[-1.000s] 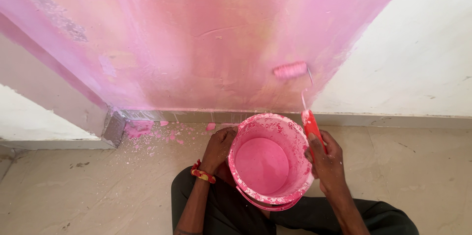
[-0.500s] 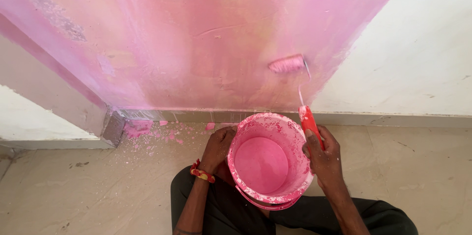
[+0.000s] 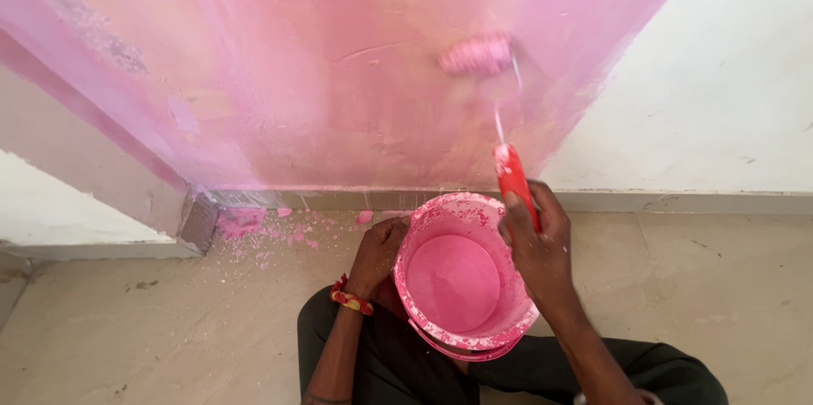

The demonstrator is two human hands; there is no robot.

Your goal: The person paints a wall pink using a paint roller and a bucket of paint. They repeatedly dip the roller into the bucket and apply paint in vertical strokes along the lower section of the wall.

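My right hand (image 3: 538, 248) grips the red handle of a small paint roller (image 3: 476, 56). Its pink, paint-soaked sleeve presses against the pink wall (image 3: 339, 66), above the bucket. A pink paint bucket (image 3: 461, 274), smeared with paint and partly filled, sits between my legs. My left hand (image 3: 377, 257) holds the bucket's left side; a red and yellow bangle circles that wrist.
The wall to the right (image 3: 728, 91) is still white. A grey skirting strip (image 3: 660, 200) runs along the wall's foot. Pink paint drips and flakes (image 3: 271, 227) speckle the beige floor at the left. A wall corner (image 3: 199, 223) juts out at the lower left.
The roller has travelled up the wall, from just above the bucket's rim to a higher spot. My right hand rose with it. The left hand stayed on the bucket.
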